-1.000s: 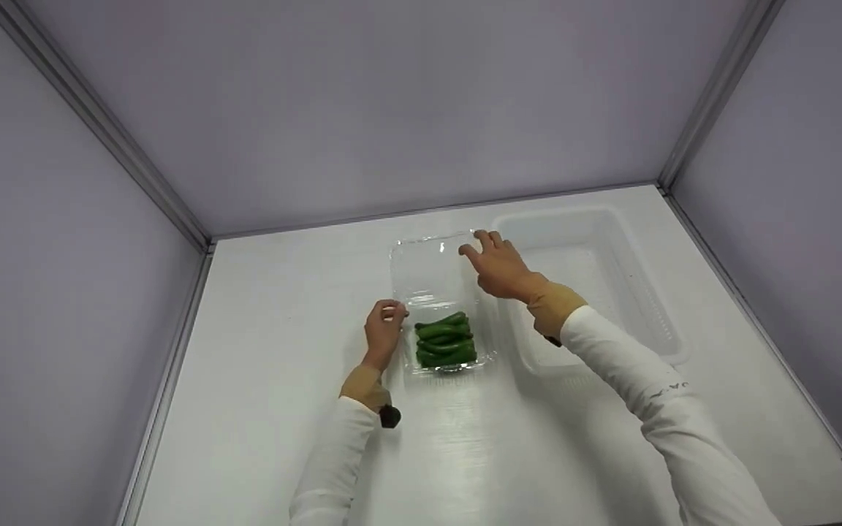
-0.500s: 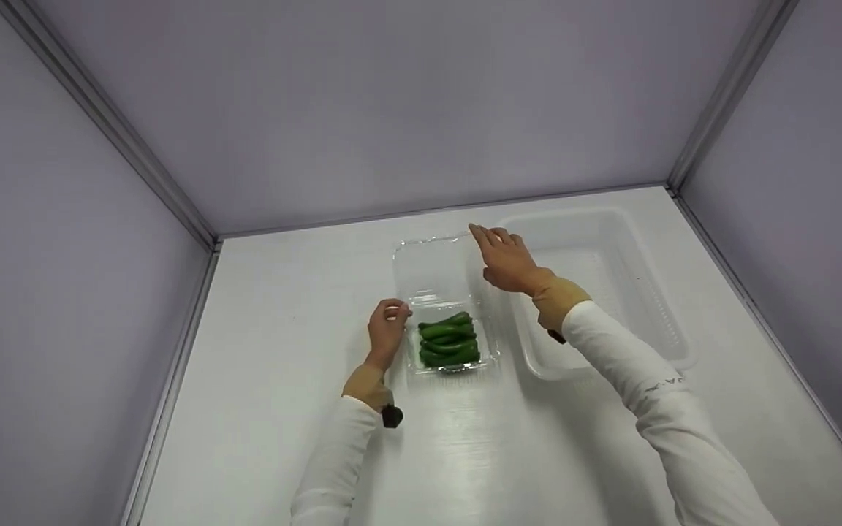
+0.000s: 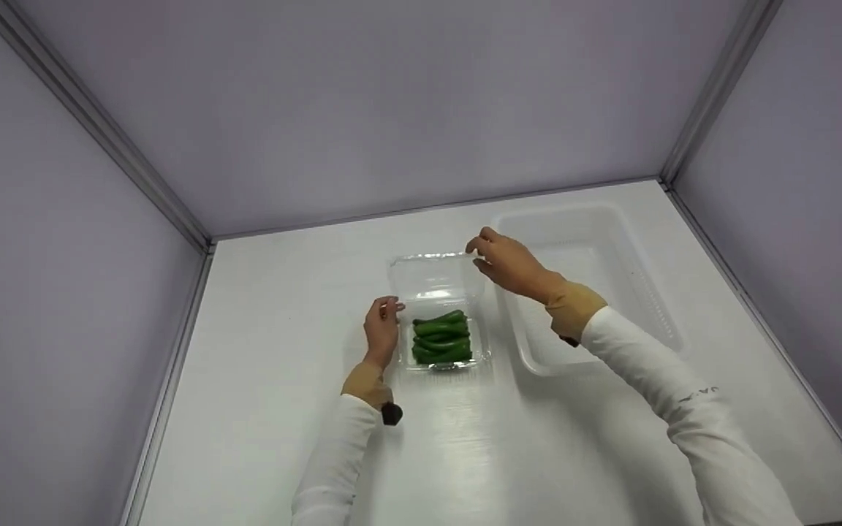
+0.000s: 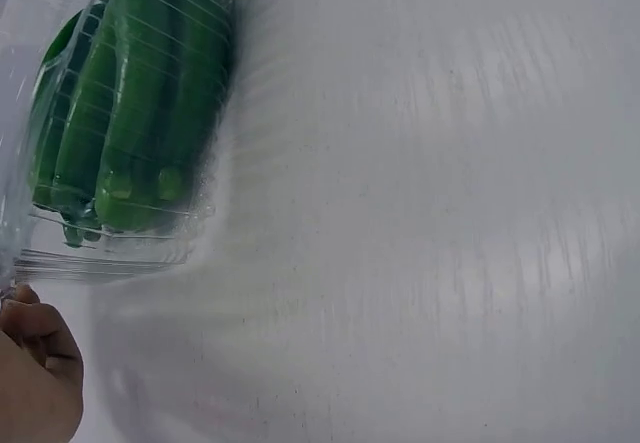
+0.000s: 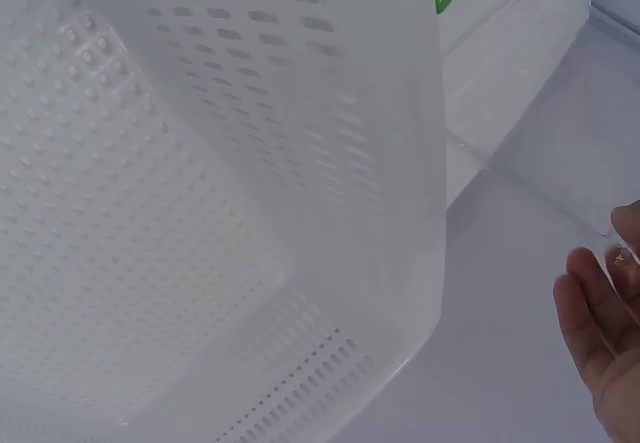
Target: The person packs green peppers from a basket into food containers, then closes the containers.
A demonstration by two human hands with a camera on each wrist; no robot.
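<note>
No readable text, label, brand, number or sign showed in any view. The right white long sleeve (image 3: 691, 409) carried a small dark mark near the forearm, too small and blurred to read. The clear plastic clamshell box (image 3: 438, 307) with green peppers bore no legible sticker. The white perforated plastic basket (image 3: 633, 292) had only hole patterns, no print. The white tabletop (image 3: 282, 380) and the pale booth walls (image 3: 392, 109) were unmarked.
</note>
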